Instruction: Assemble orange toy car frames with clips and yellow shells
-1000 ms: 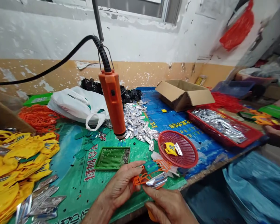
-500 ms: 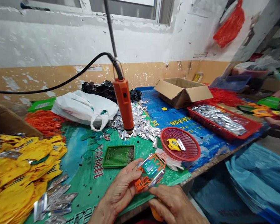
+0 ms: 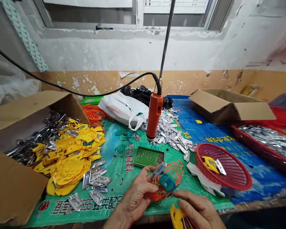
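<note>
My left hand (image 3: 139,194) is closed on an orange lattice frame (image 3: 177,171) with a teal plate (image 3: 167,182) in its middle and a silver piece (image 3: 159,170) along its upper left side. My right hand (image 3: 197,206) holds a yellow piece (image 3: 178,218) at the bottom edge of the view, its fingertips close to the frame's lower right edge. Behind the frame lies a green tray (image 3: 149,156) with small dark bits at its right end. An orange screwdriver (image 3: 154,116) hangs above the tray.
Yellow pieces (image 3: 71,159) are heaped at left beside an open cardboard box (image 3: 16,187). Silver pieces (image 3: 170,130) lie behind the tray. A red basket (image 3: 238,165) stands at right, before another cardboard box (image 3: 226,106). A white bag (image 3: 124,108) lies at the back.
The view has swung left, bringing in the left cardboard box. The orange frame is tilted differently in my left hand, and more of the yellow piece in my right hand shows.
</note>
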Demonstrator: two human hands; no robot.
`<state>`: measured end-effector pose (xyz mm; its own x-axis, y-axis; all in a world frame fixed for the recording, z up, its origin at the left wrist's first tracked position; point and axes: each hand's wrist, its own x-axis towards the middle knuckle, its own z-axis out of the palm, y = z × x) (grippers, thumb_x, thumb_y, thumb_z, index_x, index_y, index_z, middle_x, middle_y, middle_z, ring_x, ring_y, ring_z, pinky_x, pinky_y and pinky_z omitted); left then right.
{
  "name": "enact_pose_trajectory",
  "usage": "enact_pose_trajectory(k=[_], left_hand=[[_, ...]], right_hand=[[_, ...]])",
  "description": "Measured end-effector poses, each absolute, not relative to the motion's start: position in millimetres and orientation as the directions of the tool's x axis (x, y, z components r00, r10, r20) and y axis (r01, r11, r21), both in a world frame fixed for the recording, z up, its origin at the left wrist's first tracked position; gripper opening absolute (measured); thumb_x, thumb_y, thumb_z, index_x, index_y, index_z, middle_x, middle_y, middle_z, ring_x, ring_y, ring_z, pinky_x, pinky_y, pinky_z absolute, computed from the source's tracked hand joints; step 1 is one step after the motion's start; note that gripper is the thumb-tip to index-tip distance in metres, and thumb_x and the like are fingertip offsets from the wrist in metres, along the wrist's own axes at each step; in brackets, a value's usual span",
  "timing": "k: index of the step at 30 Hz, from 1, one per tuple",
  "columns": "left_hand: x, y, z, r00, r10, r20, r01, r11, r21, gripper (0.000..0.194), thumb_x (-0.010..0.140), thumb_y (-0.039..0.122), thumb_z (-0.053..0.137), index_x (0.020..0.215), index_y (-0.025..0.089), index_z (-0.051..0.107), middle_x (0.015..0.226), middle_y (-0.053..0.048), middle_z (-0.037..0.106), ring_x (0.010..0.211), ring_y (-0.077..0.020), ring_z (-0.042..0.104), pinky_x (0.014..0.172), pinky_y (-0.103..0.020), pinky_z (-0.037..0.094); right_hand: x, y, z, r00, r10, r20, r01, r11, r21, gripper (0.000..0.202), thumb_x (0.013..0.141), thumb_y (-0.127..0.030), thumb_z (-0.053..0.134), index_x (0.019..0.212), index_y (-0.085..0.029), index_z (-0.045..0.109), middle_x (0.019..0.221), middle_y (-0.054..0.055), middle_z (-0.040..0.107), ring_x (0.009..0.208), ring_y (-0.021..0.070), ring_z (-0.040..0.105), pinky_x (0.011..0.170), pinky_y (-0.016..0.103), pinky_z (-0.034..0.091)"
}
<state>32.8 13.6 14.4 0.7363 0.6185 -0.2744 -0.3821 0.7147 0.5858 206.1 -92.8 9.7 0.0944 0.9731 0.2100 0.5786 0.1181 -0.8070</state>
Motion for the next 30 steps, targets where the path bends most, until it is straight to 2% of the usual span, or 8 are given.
enact_pose_trajectory(k=[3, 5, 11, 16, 20, 22, 27, 30], left_hand=[[23, 14, 15, 0.731, 0.631, -0.258, -0.402, 0.705, 0.585, 0.067, 0.056, -0.004, 0.063, 0.117, 0.021, 0.055, 0.105, -0.005, 0.067, 0.096, -0.02, 0.062, 0.086, -0.031, 0.045], [17, 15, 16, 0.727, 0.629, -0.276, -0.396, 0.712, 0.58, 0.069, 0.056, -0.001, 0.068, 0.12, 0.022, 0.056, 0.107, -0.004, 0.067, 0.096, -0.0188, 0.062, 0.086, -0.028, 0.044], [10, 28, 17, 0.707, 0.637, -0.306, -0.355, 0.694, 0.626, 0.028, 0.073, 0.021, 0.074, 0.099, 0.015, 0.068, 0.089, -0.005, 0.067, 0.076, -0.0125, 0.06, 0.076, -0.024, 0.046], [8, 37, 15, 0.652, 0.645, -0.398, -0.322, 0.711, 0.625, 0.031, 0.062, 0.021, 0.08, 0.09, 0.014, 0.069, 0.082, -0.004, 0.067, 0.073, -0.0144, 0.06, 0.074, -0.028, 0.047], [10, 38, 14, 0.624, 0.651, -0.433, -0.235, 0.684, 0.69, 0.025, 0.053, 0.013, 0.075, 0.077, 0.01, 0.069, 0.071, -0.002, 0.064, 0.064, -0.0117, 0.056, 0.064, -0.023, 0.043], [14, 36, 14, 0.628, 0.652, -0.424, -0.191, 0.658, 0.728, 0.023, 0.051, 0.01, 0.07, 0.075, 0.01, 0.068, 0.069, -0.002, 0.064, 0.062, -0.0111, 0.053, 0.061, -0.023, 0.041], [29, 31, 19, 0.725, 0.604, -0.332, -0.171, 0.625, 0.762, 0.055, 0.051, 0.0, 0.06, 0.104, 0.015, 0.068, 0.088, -0.002, 0.067, 0.08, -0.014, 0.057, 0.075, -0.024, 0.042], [34, 29, 22, 0.761, 0.578, -0.294, -0.149, 0.598, 0.788, 0.056, 0.056, 0.0, 0.058, 0.108, 0.016, 0.068, 0.086, -0.002, 0.065, 0.078, -0.012, 0.055, 0.07, -0.021, 0.041]], right_hand=[[198, -77, 11, 0.117, 0.989, 0.087, 0.452, 0.025, -0.892, 0.035, 0.089, -0.044, 0.048, 0.077, -0.019, 0.069, 0.065, 0.0, 0.065, 0.056, 0.012, 0.06, 0.05, 0.018, 0.048], [192, -67, 15, 0.148, 0.988, 0.037, 0.385, -0.023, -0.923, 0.037, 0.087, -0.046, 0.05, 0.073, -0.017, 0.066, 0.058, -0.001, 0.058, 0.051, 0.0104, 0.053, 0.046, 0.018, 0.043], [176, -42, 22, 0.126, 0.992, 0.012, 0.304, -0.027, -0.952, 0.032, 0.085, -0.045, 0.053, 0.079, -0.017, 0.069, 0.061, -0.001, 0.059, 0.054, 0.0104, 0.051, 0.049, 0.018, 0.043], [177, -31, 18, 0.187, 0.981, -0.044, 0.212, -0.084, -0.974, 0.034, 0.08, -0.049, 0.058, 0.08, -0.017, 0.071, 0.064, 0.001, 0.062, 0.055, 0.0118, 0.054, 0.05, 0.02, 0.045], [186, -22, 19, 0.371, 0.903, -0.216, 0.001, -0.233, -0.972, 0.045, 0.069, -0.059, 0.065, 0.076, -0.015, 0.071, 0.059, 0.0, 0.059, 0.051, 0.0113, 0.051, 0.044, 0.019, 0.042], [188, -16, 22, 0.448, 0.852, -0.271, -0.111, -0.248, -0.962, 0.047, 0.067, -0.06, 0.066, 0.08, -0.016, 0.071, 0.062, -0.001, 0.06, 0.053, 0.0114, 0.052, 0.045, 0.019, 0.042], [184, -1, 29, 0.564, 0.784, -0.261, -0.233, -0.152, -0.96, 0.047, 0.066, -0.058, 0.068, 0.088, -0.017, 0.069, 0.069, -0.001, 0.063, 0.057, 0.0121, 0.054, 0.047, 0.019, 0.043], [180, 6, 29, 0.591, 0.769, -0.243, -0.218, -0.138, -0.966, 0.047, 0.066, -0.058, 0.067, 0.087, -0.016, 0.069, 0.068, -0.002, 0.061, 0.054, 0.0114, 0.051, 0.045, 0.02, 0.041]])
